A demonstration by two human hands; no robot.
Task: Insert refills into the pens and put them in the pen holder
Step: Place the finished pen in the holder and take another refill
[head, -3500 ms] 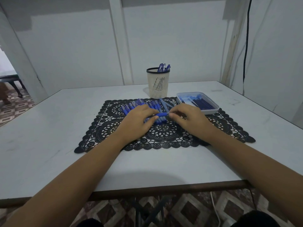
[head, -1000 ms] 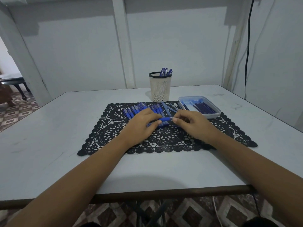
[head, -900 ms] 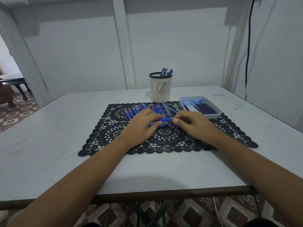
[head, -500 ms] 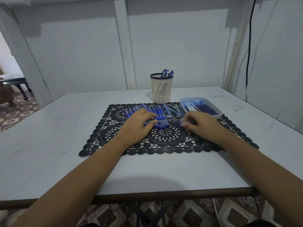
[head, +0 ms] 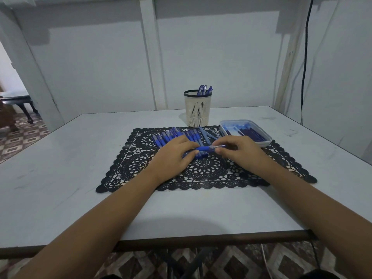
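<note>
Two hands are sharing one pen over the mat: the left hand is pinching its blue grip, the right hand is pinching its clear end. More pens are lying behind; the holder is standing beyond, the tray sitting at its right.

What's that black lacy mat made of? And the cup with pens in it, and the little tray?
The black mat looks like thin plastic or vinyl lace, matte, with cut-out holes; it might be fabric. The pen holder seems moulded cream plastic, with slots and a black rim. The tray looks like smooth, pale, slightly see-through plastic.
</note>
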